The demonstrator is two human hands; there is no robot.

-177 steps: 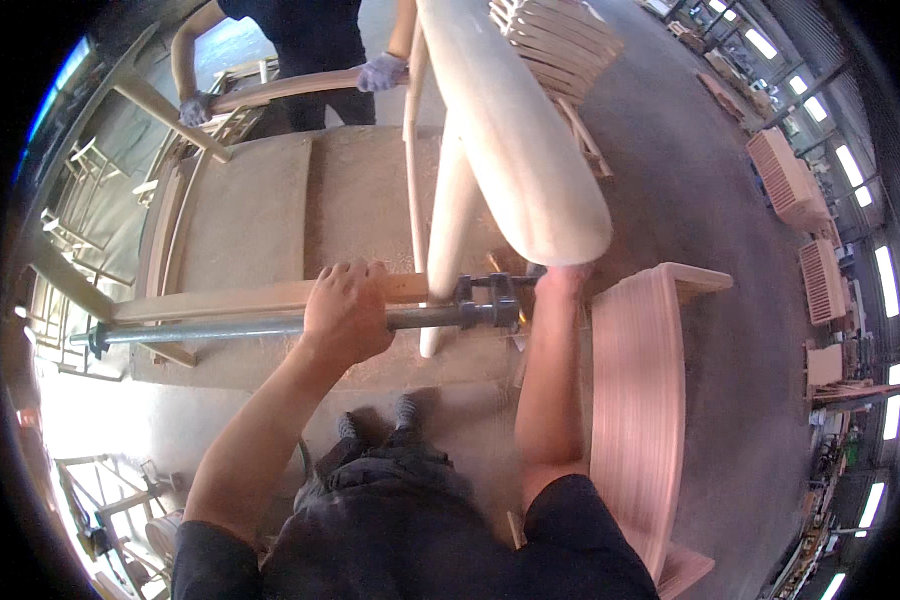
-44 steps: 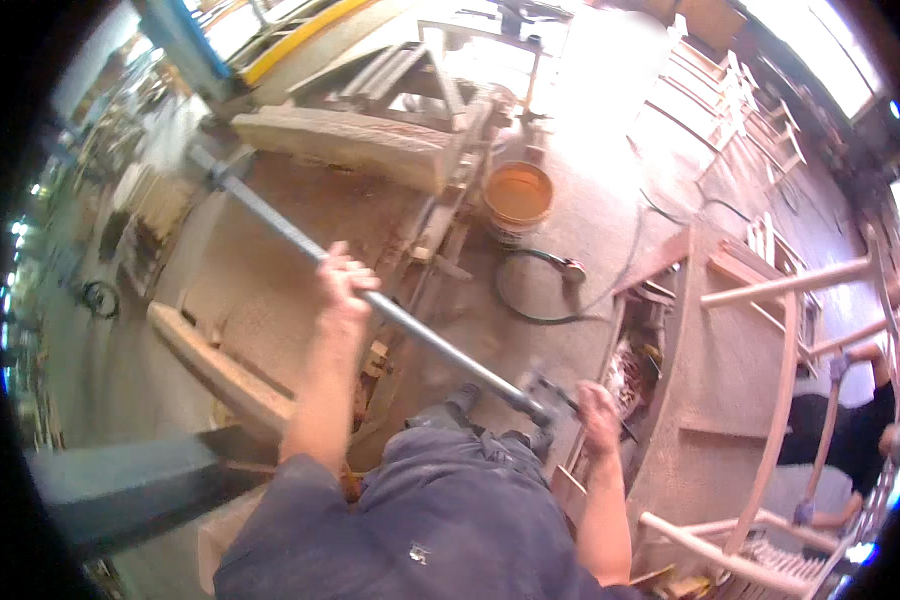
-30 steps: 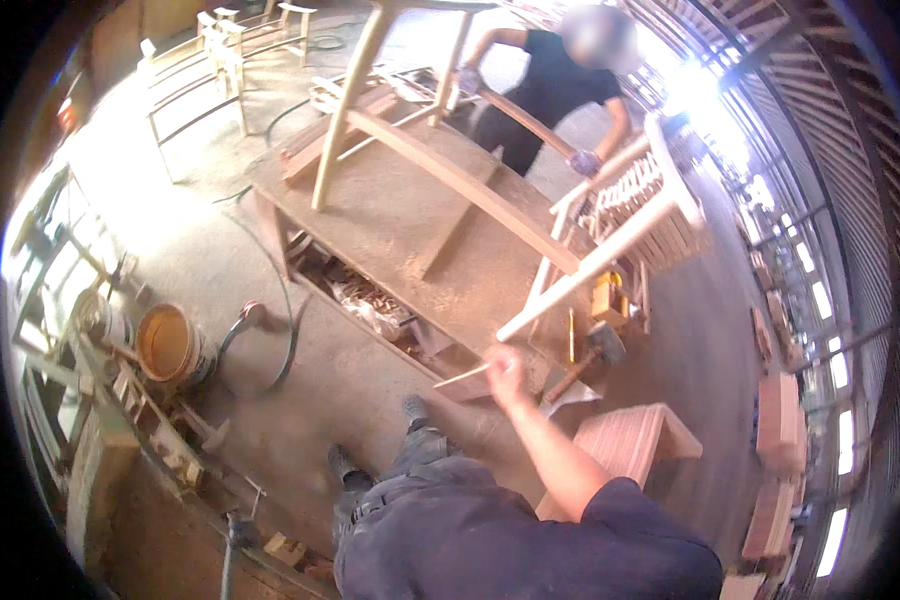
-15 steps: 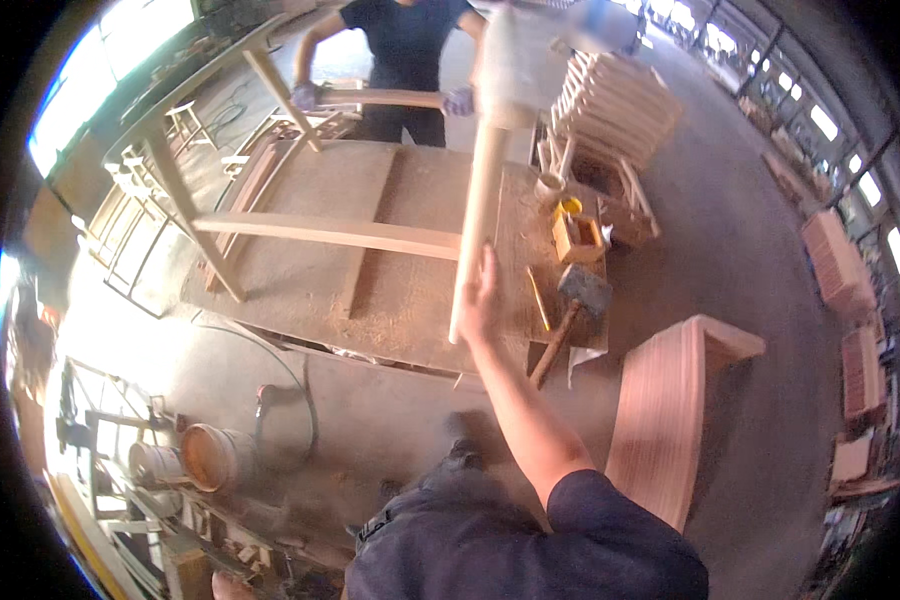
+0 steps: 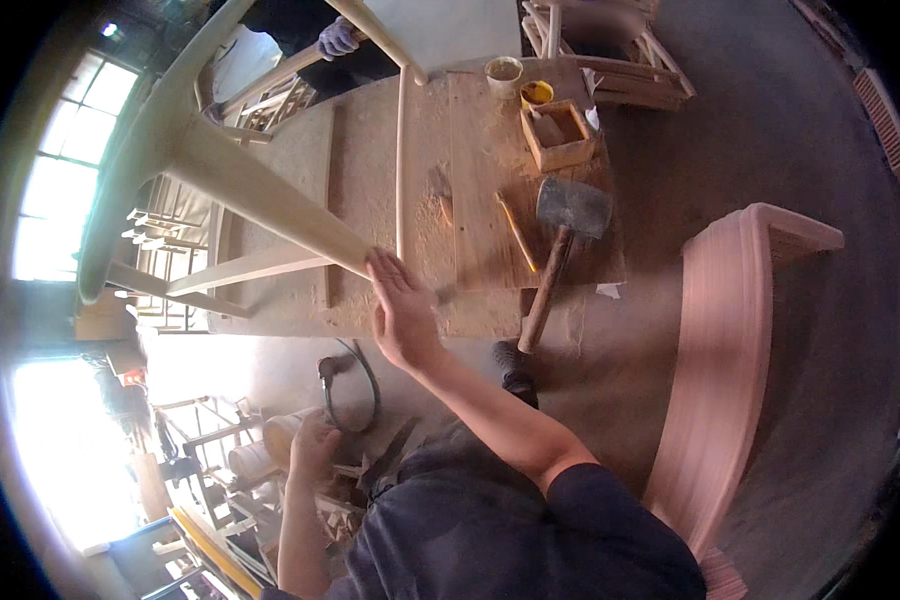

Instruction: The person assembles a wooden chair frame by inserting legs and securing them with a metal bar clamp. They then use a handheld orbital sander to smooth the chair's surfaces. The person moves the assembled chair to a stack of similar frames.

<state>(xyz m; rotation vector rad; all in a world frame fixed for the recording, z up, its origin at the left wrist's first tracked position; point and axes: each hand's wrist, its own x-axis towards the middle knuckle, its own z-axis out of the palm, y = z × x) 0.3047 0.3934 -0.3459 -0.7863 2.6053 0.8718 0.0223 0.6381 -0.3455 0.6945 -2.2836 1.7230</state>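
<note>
A pale wooden chair frame (image 5: 270,205) with tapered legs and crossbars stands over the workbench (image 5: 485,310) at the left. My right hand (image 5: 407,315) reaches forward to the near end of one rounded leg. Its fingers lie stretched out along the wood, and the thumb stands apart below. Lower left, my left hand (image 5: 313,447) is raised in front of the buckets, away from the frame. Its fingers are blurred and partly hidden. Across the bench a co-worker's gloved hand (image 5: 338,40) is on a bar of the frame.
On the bench's right lie a mallet (image 5: 574,207), a pencil-like yellow stick (image 5: 515,232), a wooden box (image 5: 558,140), a yellow cup (image 5: 536,93) and a pale tub (image 5: 503,75). A curved reddish wooden piece (image 5: 715,370) stands at the right. A hose (image 5: 373,390) lies on the floor.
The chair frame has swung left and tilted, with my right hand moving left at its leg. My left hand has come into view. The view has shifted, and the co-worker appears farther left.
</note>
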